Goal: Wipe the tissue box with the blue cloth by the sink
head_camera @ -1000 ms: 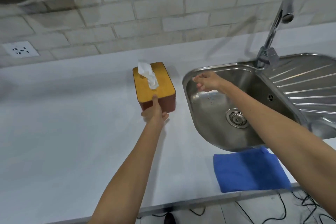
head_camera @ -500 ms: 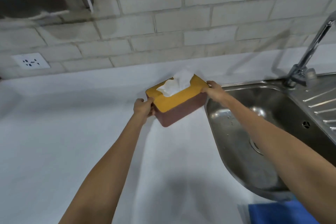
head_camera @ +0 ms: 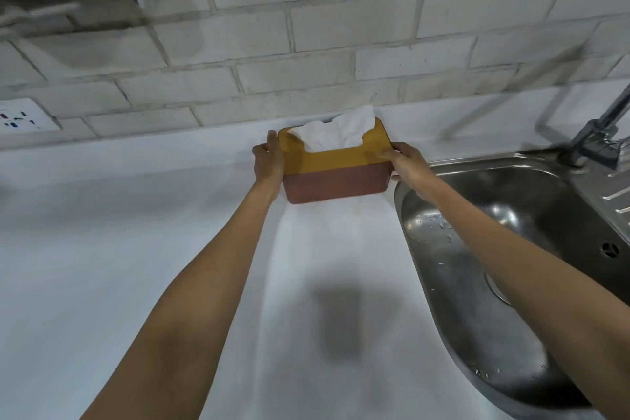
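Note:
The tissue box [head_camera: 335, 181] has a reddish-brown body and a yellow-orange lid, with white tissue [head_camera: 335, 131] sticking out of the top slot. It is held up above the white counter, long side toward me. My left hand [head_camera: 269, 160] grips its left end and my right hand [head_camera: 404, 160] grips its right end. The blue cloth is out of view.
A steel sink [head_camera: 477, 283] with water drops lies right of the box, its tap [head_camera: 600, 136] at the far right. A grey brick wall [head_camera: 306, 44] rises behind the white counter [head_camera: 119, 249], with a wall socket [head_camera: 20, 116] at the left.
Both hands have turned the box so its long side faces me and lifted it off the counter. The view has tilted upward, and the blue cloth has dropped out of frame.

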Motion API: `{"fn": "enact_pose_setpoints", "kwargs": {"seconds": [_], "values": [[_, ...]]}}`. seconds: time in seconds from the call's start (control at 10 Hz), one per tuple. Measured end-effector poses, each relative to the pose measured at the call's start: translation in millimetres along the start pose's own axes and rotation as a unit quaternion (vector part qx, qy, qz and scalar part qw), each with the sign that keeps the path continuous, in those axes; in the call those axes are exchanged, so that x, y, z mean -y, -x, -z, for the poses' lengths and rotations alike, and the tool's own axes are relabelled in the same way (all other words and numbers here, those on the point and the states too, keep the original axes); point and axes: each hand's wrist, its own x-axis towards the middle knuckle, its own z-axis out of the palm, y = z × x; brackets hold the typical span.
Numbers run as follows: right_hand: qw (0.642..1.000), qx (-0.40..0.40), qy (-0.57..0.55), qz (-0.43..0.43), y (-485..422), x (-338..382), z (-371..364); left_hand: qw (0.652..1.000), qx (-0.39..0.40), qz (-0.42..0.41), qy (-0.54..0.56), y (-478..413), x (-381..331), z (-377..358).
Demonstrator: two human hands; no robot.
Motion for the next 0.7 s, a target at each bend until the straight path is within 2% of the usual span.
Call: {"fn": "enact_pose_setpoints", "kwargs": {"seconds": [0.5,0.7], "values": [[0.999,0.024,-0.020,-0.021,-9,9,-9,0.999,0.043,0.002,-0.007,-15,-3,1],[0.999,-0.025,-0.007,-0.035,9,10,-11,0.998,-0.009,-0.045,-0.043,9,-5,7]]}}
